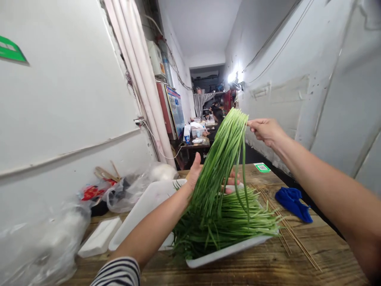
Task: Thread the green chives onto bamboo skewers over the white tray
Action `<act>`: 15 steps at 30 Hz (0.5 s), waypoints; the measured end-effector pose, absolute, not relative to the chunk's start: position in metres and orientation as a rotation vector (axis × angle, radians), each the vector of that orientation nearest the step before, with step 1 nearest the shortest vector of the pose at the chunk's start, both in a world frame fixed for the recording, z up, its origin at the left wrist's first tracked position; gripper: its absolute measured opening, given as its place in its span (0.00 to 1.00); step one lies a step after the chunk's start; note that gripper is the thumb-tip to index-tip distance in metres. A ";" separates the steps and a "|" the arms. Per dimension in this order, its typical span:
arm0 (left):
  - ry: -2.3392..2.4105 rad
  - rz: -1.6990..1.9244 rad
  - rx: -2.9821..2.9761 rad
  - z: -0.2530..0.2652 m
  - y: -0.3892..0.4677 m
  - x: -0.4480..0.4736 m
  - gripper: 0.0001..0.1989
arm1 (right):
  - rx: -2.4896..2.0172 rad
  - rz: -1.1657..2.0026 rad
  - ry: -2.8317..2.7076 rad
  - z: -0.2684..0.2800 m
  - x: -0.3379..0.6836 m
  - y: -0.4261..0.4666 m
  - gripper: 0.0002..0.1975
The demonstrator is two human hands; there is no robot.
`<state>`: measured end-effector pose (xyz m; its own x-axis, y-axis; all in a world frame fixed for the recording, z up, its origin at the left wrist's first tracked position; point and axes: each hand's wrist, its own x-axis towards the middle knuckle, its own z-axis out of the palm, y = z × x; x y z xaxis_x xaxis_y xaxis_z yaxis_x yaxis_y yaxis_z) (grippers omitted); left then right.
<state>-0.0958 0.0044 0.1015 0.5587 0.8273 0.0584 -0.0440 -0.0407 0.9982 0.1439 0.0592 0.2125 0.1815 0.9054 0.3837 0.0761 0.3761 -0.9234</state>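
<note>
A bunch of green chives (226, 147) hangs fanned out above a white tray (229, 252), its pale stem ends at the top. My right hand (266, 130) is closed in a pinch at the bunch's upper right edge and holds it up; whether a thin stick runs through the stems cannot be made out. Behind the hanging leaves is my left hand (195, 172), open, with the thumb raised on the near left and fingertips showing on the right. More chives (250, 220) lie piled in the tray, stems to the right.
Several thin wooden skewers (293, 238) lie right of the tray, near a blue cloth (293, 202). A white plastic container (143, 208), a white block (99, 237) and plastic bags (44, 242) are at left. Other people sit at tables farther back.
</note>
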 end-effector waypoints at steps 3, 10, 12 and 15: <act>0.623 0.751 1.370 0.105 0.025 -0.108 0.40 | -1.102 0.861 -1.189 0.183 0.146 0.101 0.09; 1.116 0.446 1.477 0.096 0.138 -0.173 0.21 | -1.338 1.106 -1.154 0.092 0.120 0.184 0.10; 1.222 0.341 1.487 0.074 0.163 -0.181 0.21 | -1.396 1.154 -1.161 0.058 0.112 0.196 0.15; 1.345 0.186 1.546 0.036 0.187 -0.179 0.20 | -1.428 1.175 -1.217 0.011 0.111 0.206 0.10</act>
<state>-0.1792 0.1870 0.0359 0.3609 0.8010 -0.4777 0.6410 0.1590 0.7509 0.1111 0.2057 0.0115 0.0659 0.9921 -0.1072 0.1425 -0.1157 -0.9830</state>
